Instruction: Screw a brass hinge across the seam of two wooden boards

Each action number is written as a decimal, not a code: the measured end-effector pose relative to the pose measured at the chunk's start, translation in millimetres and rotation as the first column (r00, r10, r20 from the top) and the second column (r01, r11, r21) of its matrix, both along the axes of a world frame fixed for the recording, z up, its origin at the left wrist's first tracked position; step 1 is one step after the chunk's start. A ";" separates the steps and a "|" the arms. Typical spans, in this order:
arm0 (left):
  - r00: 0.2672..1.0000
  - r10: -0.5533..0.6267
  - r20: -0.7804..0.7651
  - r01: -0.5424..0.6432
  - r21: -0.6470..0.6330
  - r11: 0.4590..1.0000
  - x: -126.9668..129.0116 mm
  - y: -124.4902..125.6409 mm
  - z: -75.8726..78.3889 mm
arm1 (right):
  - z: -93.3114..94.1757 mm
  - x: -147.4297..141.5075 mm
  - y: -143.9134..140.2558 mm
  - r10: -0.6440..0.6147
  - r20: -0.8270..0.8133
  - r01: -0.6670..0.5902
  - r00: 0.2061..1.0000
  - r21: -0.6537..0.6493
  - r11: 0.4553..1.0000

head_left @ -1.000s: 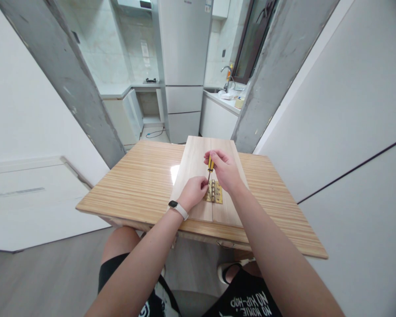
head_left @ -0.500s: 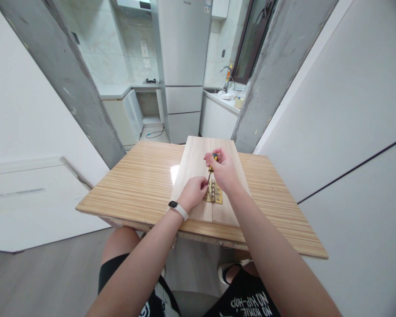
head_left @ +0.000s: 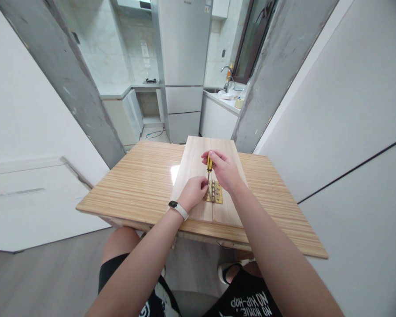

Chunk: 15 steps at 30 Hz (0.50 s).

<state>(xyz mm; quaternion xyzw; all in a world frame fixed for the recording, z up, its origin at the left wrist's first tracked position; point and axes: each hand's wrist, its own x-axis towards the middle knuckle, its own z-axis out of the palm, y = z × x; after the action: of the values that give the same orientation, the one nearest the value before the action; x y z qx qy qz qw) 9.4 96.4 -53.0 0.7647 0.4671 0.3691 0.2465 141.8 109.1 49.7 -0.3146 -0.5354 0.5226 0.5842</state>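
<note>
A brass hinge (head_left: pixel 218 193) lies across the seam between two pale wooden boards (head_left: pixel 198 154), which sit side by side on the table. My right hand (head_left: pixel 226 169) is closed around the handle of a yellow-and-black screwdriver (head_left: pixel 209 164). Its shaft points down to the upper left part of the hinge. My left hand (head_left: pixel 194 192) rests on the left board, fingers pinched together beside the screwdriver's tip. Whatever those fingertips hold, if anything, is hidden.
The boards lie on a wood-grain table (head_left: pixel 128 180) with angled corners. My knees are below its near edge. Beyond it stand a fridge (head_left: pixel 185 48), a low cabinet (head_left: pixel 119 114) and a sink counter (head_left: pixel 221 105). White panels flank both sides.
My right hand has turned around the screwdriver handle, its fingers now more stretched and the yellow handle showing more upright. My left hand stays in place, as do the hinge and boards.
</note>
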 end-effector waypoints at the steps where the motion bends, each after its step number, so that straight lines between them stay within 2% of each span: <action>1: 1.000 0.000 -0.004 0.000 0.002 1.000 -0.1 0.0 0.1 | -0.5 0.0 1.2 -0.012 0.000 0.012 1.000 -0.002 1.000; 7: 1.000 -0.006 0.001 0.006 0.003 1.000 0.7 0.3 -0.3 | -3.3 -1.5 6.6 -0.128 -0.030 0.128 0.991 -0.018 0.992; 15: 1.000 -0.005 0.019 0.005 0.001 1.000 1.3 0.1 -1.0 | -5.2 -8.1 5.5 -0.186 -0.069 0.187 0.980 0.011 0.982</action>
<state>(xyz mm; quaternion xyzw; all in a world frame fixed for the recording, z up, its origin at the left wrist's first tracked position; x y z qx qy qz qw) 10.8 96.5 -54.0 0.7623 0.4627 0.3763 0.2514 133.7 114.6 44.5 -0.3404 -0.4881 0.4713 0.6510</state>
